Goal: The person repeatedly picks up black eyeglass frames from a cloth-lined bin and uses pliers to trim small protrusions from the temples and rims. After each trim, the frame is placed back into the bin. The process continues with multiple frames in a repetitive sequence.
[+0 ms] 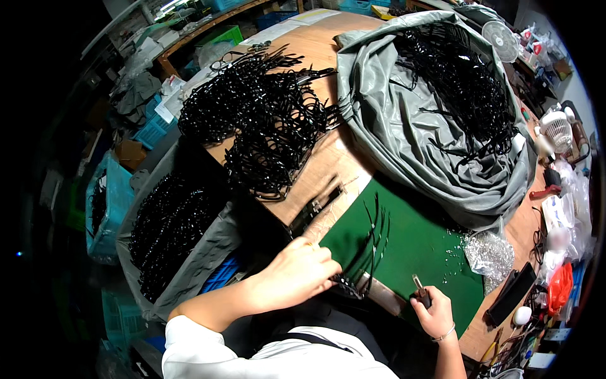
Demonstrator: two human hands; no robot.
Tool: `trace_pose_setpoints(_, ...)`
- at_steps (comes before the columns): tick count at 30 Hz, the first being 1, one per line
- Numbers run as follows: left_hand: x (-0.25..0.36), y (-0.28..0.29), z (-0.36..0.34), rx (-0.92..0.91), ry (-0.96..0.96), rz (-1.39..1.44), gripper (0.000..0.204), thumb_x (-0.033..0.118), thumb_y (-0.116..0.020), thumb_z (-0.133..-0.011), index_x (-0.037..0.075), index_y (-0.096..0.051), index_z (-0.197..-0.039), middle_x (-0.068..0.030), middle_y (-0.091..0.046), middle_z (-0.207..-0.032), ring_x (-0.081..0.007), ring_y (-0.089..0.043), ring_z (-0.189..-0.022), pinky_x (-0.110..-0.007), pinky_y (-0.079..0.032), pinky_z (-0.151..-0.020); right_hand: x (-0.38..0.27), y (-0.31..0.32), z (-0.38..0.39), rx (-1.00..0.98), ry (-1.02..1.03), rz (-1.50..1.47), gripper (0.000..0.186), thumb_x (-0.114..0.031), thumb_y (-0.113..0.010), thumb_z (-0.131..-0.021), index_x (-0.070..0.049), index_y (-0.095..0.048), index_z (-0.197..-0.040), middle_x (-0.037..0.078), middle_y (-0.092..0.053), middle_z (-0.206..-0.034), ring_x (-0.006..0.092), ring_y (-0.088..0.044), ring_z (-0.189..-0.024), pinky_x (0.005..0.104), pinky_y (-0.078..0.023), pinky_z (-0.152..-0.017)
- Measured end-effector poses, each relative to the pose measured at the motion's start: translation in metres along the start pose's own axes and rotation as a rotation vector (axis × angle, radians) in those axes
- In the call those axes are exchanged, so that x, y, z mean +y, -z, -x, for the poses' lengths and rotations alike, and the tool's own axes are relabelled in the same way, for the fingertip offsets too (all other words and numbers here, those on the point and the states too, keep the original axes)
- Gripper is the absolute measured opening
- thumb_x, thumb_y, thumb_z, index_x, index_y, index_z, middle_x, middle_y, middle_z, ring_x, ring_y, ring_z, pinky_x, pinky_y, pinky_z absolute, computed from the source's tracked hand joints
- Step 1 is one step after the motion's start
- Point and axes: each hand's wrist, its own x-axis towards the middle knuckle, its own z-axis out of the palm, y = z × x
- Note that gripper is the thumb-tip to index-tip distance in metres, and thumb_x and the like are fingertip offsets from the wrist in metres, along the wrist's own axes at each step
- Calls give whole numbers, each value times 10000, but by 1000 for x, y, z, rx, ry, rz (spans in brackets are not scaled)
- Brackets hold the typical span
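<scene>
My left hand is curled closed at the near left edge of a green mat. Dark cord-like pieces lie right by its fingertips; whether it grips one is hidden. My right hand, at the mat's near right side, is wrapped round a short tool with a dark handle and a bright metal tip pointing away from me. Several thin black cords lie on the mat between the hands. A pale block or bar sits along the mat's near edge.
A heap of black cords covers the table's far left. Open grey sacks of black cords stand at far right and lower left. A clear bag of small shiny pieces lies at right, near a black pouch.
</scene>
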Motion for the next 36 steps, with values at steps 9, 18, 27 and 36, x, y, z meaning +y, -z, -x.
trace_pose_setpoints(9,-60,52,22,415,162,-466,322,14,-659,-540,92,-569,-839,-30,-515,-716,-204,-527,-727,-446,-372,-875,8,6,4,9,-195,-142,182,-114,-633,-683,13,-559,-791,90,-569,-651,159,-542,-577,268,-434,-565)
trace_pose_setpoints(18,-175,48,7,260,110,-511,335,109,-681,-625,57,-499,-901,-92,-518,-884,-276,-484,-897,-421,-337,-881,-5,1,-4,30,-187,-51,199,-175,-635,-705,-11,-563,-792,135,-570,-695,262,-575,-628,312,-449,-586)
trace_pose_setpoints(27,-100,43,-9,256,184,-350,748,154,-645,-570,-21,-325,-1223,-184,-330,-1268,-370,-274,-1195,-468,-196,-1002,5,20,-1,9,-370,-212,264,-260,-600,-758,-33,-578,-891,109,-573,-672,216,-568,-604,289,-445,-573)
trace_pose_setpoints(36,2,-27,-226,245,-453,129,517,51,-640,-646,0,-445,-1122,-170,-464,-1125,-326,-439,-1049,-375,-354,-900,35,22,1,-46,-181,-388,259,-296,-579,-793,-41,-562,-836,104,-552,-665,201,-554,-579,292,-440,-564)
